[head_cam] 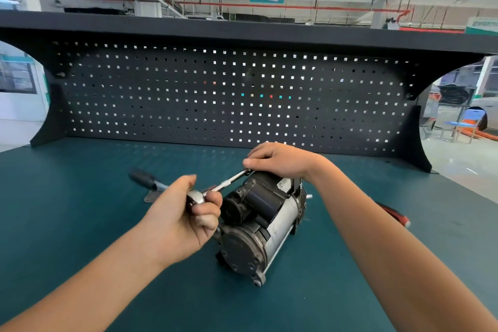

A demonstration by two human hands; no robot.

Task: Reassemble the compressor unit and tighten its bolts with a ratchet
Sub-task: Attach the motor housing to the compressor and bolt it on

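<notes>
The compressor unit (258,226), a black and silver cylinder, lies on the green bench top (80,210) at the centre. My left hand (186,213) grips the head of a chrome ratchet (196,195), whose black handle sticks out to the upper left. A thin extension bar (229,182) runs from the ratchet head up and right to the compressor's far top end. My right hand (280,160) lies over that far end, fingers curled, thumb and fingertips at the tip of the bar. The bolt itself is hidden under that hand.
A small grey metal bracket (151,195) lies on the bench under the ratchet handle. A red and black tool (393,214) lies to the right, partly hidden by my right forearm. A dark pegboard (229,94) closes off the back of the bench.
</notes>
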